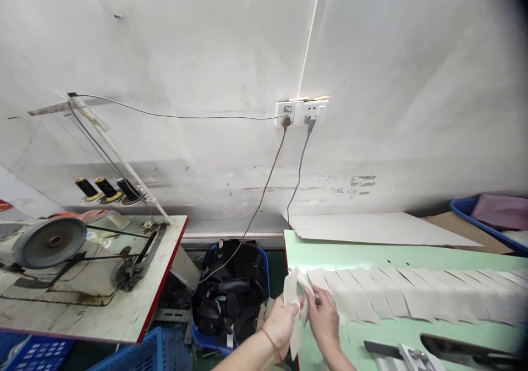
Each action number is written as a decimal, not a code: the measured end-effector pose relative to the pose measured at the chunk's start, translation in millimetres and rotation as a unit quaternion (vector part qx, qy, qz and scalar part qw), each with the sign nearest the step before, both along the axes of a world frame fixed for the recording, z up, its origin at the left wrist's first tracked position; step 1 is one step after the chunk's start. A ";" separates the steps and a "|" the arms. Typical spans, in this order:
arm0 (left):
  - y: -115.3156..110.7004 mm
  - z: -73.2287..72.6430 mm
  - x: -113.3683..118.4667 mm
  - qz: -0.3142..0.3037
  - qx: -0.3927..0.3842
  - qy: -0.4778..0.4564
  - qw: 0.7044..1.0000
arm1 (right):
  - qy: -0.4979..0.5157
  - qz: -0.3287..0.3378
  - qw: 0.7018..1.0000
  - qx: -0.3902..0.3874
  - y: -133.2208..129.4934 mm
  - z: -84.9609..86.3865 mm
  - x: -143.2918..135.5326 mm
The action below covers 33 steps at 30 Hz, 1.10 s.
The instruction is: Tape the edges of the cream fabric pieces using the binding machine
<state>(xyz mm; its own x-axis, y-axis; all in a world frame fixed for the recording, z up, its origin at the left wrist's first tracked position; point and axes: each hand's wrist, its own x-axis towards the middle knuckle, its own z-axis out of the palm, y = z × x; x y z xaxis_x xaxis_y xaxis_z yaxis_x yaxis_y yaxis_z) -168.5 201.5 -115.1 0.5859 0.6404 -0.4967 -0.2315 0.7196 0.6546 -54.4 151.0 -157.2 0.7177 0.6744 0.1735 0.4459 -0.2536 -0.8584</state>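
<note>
A pale, strip-like piece [291,291] is held up and bent at the left edge of the green table [350,251]. My left hand [280,324] is closed on its lower left part, the thumb lying over it. My right hand [323,318] pinches the folded upper right part between thumb and fingers. Just right of my right hand, a long row of overlapping pale pieces [396,295] runs along the table.
At the lower right lie a black-handled tool [383,350] and a dark object [454,350]. A blue basket [267,266] of black scraps stands below, between the green table and the sewing machine table [124,327]. Cables hang from wall sockets [301,112].
</note>
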 end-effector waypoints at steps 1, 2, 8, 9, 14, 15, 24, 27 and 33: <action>2.9 3.6 -0.4 0.016 0.014 0.006 1.000 | 0.004 -0.003 1.000 -0.005 0.1 4.4 2.7; 6.5 6.8 -0.4 0.026 0.023 0.007 0.999 | 0.010 0.009 1.000 -0.008 -0.1 10.3 2.8; 18.6 4.7 7.5 -0.011 -0.075 -0.063 0.995 | 0.022 0.147 0.989 -0.025 -4.3 40.6 -18.7; 17.8 2.8 8.8 -0.004 -0.079 -0.083 0.993 | 0.020 0.124 0.992 -0.035 -4.8 40.1 -15.8; 12.2 8.9 10.1 -0.025 -0.058 -0.155 0.986 | 0.053 0.032 0.994 -0.090 -3.0 24.1 16.5; 11.3 12.7 10.1 -0.028 -0.047 -0.160 0.986 | 0.066 0.041 0.993 -0.093 -2.3 22.6 19.1; 13.0 13.0 17.8 -0.018 0.145 -0.033 0.989 | 0.056 0.033 0.995 -0.082 13.0 36.1 -2.5; 14.0 9.3 16.1 -0.027 0.184 0.009 0.983 | 0.070 0.008 0.992 -0.108 21.2 37.2 13.6; 19.1 29.1 4.5 -0.026 0.082 -0.030 0.996 | 0.102 0.069 0.982 -0.142 14.9 49.1 4.4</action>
